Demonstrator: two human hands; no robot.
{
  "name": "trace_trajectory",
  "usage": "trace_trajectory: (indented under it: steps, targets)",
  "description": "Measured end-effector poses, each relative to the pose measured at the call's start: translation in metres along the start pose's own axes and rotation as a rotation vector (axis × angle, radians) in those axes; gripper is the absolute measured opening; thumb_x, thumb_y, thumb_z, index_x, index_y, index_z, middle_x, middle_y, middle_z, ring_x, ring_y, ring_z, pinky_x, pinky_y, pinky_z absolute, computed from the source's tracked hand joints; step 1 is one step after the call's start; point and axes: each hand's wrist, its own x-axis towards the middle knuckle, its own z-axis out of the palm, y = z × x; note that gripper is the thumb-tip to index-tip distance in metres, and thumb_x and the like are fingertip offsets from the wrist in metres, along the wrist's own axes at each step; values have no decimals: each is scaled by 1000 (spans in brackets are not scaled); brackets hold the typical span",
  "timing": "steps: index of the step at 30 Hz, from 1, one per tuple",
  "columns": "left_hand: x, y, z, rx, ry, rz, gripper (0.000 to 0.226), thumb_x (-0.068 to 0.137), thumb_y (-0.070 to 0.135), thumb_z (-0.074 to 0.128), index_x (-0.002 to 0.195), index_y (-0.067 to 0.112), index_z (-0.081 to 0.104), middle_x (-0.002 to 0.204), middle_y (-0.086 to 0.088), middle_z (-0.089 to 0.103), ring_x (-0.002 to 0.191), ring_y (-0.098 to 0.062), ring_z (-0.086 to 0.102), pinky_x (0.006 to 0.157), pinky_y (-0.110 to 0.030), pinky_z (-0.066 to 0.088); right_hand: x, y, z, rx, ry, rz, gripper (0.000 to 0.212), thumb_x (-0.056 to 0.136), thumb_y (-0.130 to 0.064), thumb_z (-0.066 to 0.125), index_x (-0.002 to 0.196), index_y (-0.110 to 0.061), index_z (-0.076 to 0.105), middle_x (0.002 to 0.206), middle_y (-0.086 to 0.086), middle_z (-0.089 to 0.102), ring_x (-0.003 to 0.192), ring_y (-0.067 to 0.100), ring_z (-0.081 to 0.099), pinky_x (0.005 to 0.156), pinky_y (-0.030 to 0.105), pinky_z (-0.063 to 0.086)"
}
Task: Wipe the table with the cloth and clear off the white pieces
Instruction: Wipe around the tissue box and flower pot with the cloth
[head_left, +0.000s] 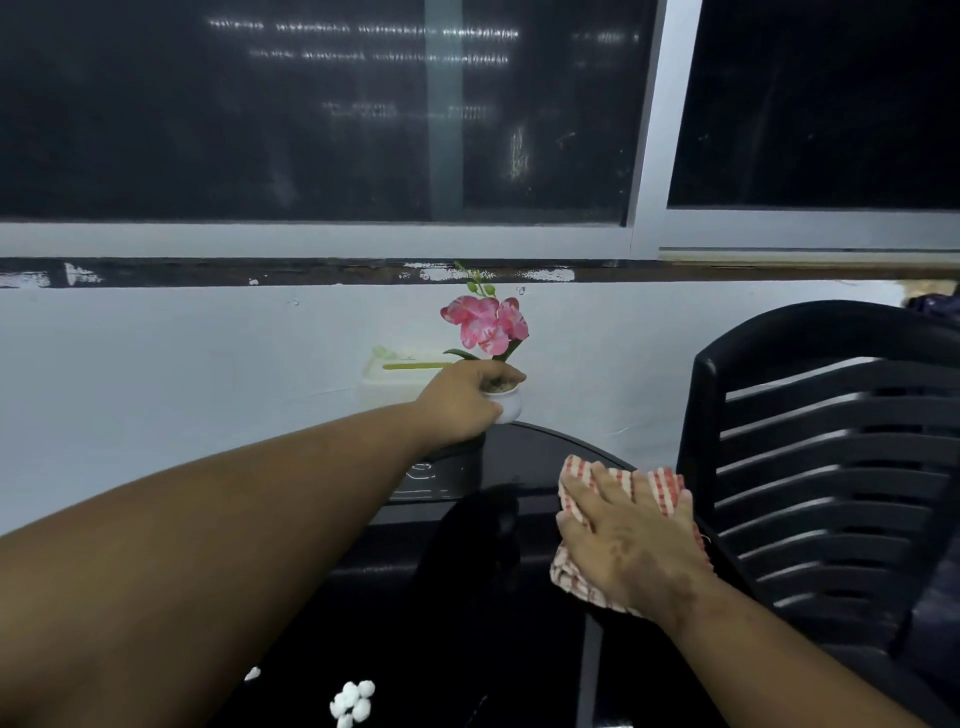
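Cloth (623, 525) lies flat on the table (519, 675) under my right hand (618, 535), fingers spread and pressing. White pieces (353, 702) sit toward 7 o'clock from it, near edge. My left hand (462, 405) grips the flowerpot (506, 402) at 11 o'clock.

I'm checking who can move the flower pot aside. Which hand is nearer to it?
Left. The left hand grips the flower pot at the table's far edge. The right hand lies nearer the person, flat on the cloth.
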Motion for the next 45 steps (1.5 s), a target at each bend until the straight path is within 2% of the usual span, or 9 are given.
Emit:
trace_trajectory:
  steps: [6, 10, 17, 25, 27, 31, 35, 39, 45]
  targets:
    - [11, -13, 25, 2, -62, -23, 45, 81, 8, 63, 124, 21, 66, 118, 6, 61, 108, -12, 57, 90, -17, 37, 9, -1, 2, -4, 24, 78, 64, 92, -63, 14, 153, -46, 0, 165, -11, -7, 151, 29, -8, 114, 63, -13]
    - [22, -17, 44, -4, -89, -35, 46, 82, 10, 61, 126, 22, 65, 121, 2, 61, 96, -13, 59, 84, -20, 44, 10, 0, 3, -16, 43, 69, 64, 93, -62, 14, 153, -45, 1, 165, -10, -6, 151, 29, -7, 114, 63, -12]
    - [41, -26, 80, 127, -123, -10, 52, 77, 22, 53, 128, 26, 61, 134, -2, 55, 121, -19, 53, 103, -25, 37, 9, -2, 3, -32, 58, 70, 65, 93, -61, 13, 154, -43, -1, 166, -7, -5, 151, 30, -9, 114, 64, -12]
    - [36, -36, 74, 173, -197, 66, 57, 89, 8, 55, 143, 26, 48, 149, 0, 47, 137, -17, 42, 113, -25, 28, 9, -1, 3, -27, 49, 74, 64, 93, -61, 14, 153, -44, 0, 166, -8, -5, 151, 29, -8, 114, 63, -12]
    - [25, -35, 60, 197, -211, 124, 56, 87, 11, 58, 141, 26, 51, 143, 4, 52, 130, -14, 48, 108, -26, 34, 8, -1, 2, -37, 44, 77, 64, 93, -62, 13, 153, -44, 0, 165, -9, -5, 151, 29, -8, 114, 63, -12]
    - [-1, -40, 8, 362, -83, 198, 25, 91, 22, 60, 115, 22, 67, 110, 6, 64, 89, -9, 53, 83, -26, 41, 6, -3, -1, -61, 11, 71, 64, 93, -64, 11, 153, -45, -3, 165, -9, -9, 151, 28, -9, 115, 63, -11]
    - [-8, -59, -51, 465, 121, 216, 5, 84, 25, 65, 88, 24, 67, 98, 3, 59, 92, -19, 55, 87, -36, 45, 0, -9, 2, -99, 15, 17, 65, 93, -66, 11, 153, -45, -5, 165, -9, -8, 151, 29, -7, 115, 61, -13]
    - [-2, -69, -82, 469, 64, 67, 27, 71, 4, 59, 88, 24, 56, 108, 0, 53, 104, -24, 49, 93, -41, 42, -8, -39, 10, -77, -15, -120, 66, 91, -69, 9, 152, -47, -7, 165, -10, -9, 151, 28, -10, 115, 58, -15]
    - [6, -66, -84, 520, -99, -77, 32, 78, -1, 46, 97, 24, 50, 83, 6, 48, 85, -26, 47, 64, -33, 33, -6, -85, 19, -87, -42, -258, 68, 90, -70, 9, 152, -47, -8, 165, -10, -10, 151, 26, -11, 116, 58, -15]
